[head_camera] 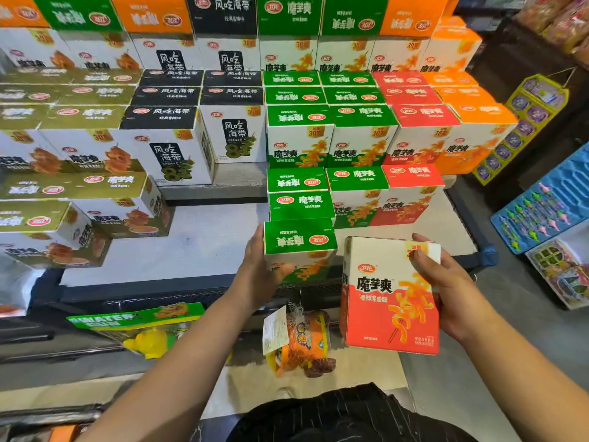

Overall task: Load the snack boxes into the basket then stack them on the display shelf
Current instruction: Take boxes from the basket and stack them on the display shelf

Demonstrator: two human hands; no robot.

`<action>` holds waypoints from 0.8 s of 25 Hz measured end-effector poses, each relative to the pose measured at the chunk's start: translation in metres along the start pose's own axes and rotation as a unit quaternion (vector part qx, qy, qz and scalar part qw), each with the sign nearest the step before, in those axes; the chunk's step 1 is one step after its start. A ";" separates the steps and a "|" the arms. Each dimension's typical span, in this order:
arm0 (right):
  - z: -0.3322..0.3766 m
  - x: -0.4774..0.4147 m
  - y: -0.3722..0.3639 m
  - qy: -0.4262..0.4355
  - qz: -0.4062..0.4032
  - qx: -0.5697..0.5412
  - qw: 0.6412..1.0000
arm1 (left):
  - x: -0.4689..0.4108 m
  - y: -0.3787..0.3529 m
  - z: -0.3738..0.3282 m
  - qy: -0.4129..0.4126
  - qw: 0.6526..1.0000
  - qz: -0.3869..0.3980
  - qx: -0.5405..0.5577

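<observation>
Green box (299, 242) clasped by left hand (259, 275) at shelf (197, 244) edge, red box (382, 301) gripped by right hand (449, 285); toppling risked if released overhanging.

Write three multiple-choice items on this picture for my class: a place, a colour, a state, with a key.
1. The green-topped box the left hand grips is: A on the floor; B at the front of the lower shelf; C on the top tier.
2. The carton in the right hand has a lower front coloured: A blue; B black; C red.
3. The right hand is: A gripping the carton; B open, empty; C flat on the shelf.
Key: B, it fronts the green row; C, red below white; A, fingers wrap its edge.
</observation>
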State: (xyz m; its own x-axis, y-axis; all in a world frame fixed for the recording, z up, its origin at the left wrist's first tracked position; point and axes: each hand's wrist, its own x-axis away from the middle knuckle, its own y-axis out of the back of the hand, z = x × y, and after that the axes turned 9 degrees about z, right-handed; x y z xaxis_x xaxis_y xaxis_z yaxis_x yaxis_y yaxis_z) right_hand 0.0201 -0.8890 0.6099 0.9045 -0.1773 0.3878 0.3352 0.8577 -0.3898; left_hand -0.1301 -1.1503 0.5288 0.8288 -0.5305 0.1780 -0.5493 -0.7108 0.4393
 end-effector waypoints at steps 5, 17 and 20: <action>-0.004 0.002 0.000 -0.002 -0.012 -0.004 1.000 | -0.001 -0.006 -0.005 -0.034 0.999 0.006 -0.026; -0.005 0.001 0.005 0.000 -0.026 0.005 1.000 | 0.006 0.006 -0.021 -0.006 0.999 0.004 -0.034; 0.000 0.001 0.012 0.004 -0.011 -0.004 1.000 | 0.015 0.012 -0.033 0.045 0.998 0.017 -0.046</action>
State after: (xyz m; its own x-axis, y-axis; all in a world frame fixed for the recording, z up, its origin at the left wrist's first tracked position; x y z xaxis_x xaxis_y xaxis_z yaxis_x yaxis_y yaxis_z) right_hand 0.0249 -0.8789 0.6061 0.8989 -0.1992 0.3902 0.3569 0.8495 -0.3885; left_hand -0.1213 -1.1515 0.5662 0.8186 -0.5063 0.2712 -0.5682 -0.6452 0.5108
